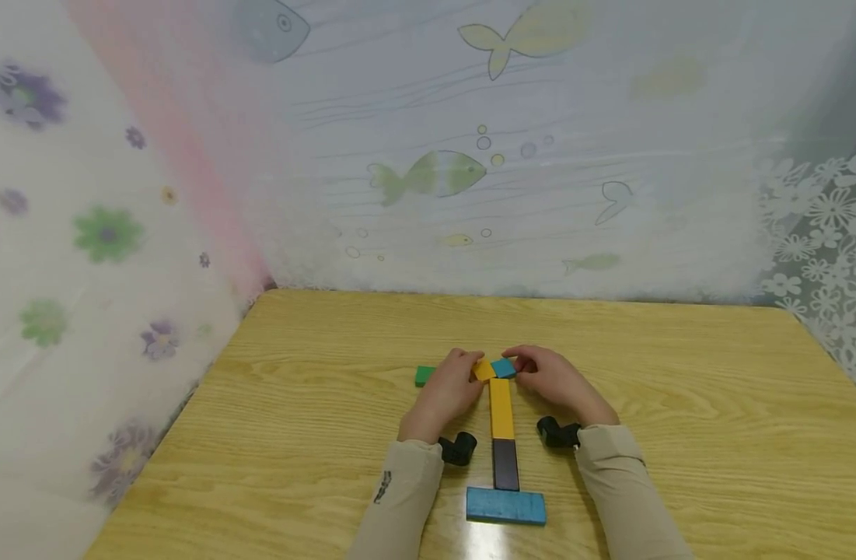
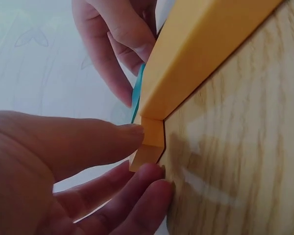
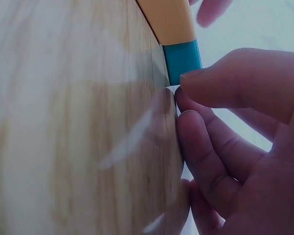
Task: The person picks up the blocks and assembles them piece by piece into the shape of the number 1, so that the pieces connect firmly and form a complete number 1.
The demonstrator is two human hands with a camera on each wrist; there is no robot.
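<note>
My left hand (image 1: 450, 389) pinches a small yellow block (image 1: 483, 369) between thumb and fingers, low on the tabletop. Right beside it lies a small blue block (image 1: 503, 368), its outer end held by the thumb and fingertips of my right hand (image 1: 550, 379). The two small blocks meet at an angle at the far end of a long yellow block (image 1: 501, 408). In the left wrist view the left thumb lies along the small yellow block (image 2: 152, 131). The right wrist view has the right thumb on the edge of the blue block (image 3: 182, 61).
Below the long yellow block, a dark block (image 1: 505, 465) continues the line down to a wide blue block (image 1: 506, 506) lying crosswise. A green block (image 1: 424, 376) shows partly behind the left hand. Black wrist devices (image 1: 459, 449) sit at both cuffs. The wooden table (image 1: 316, 435) meets printed curtains.
</note>
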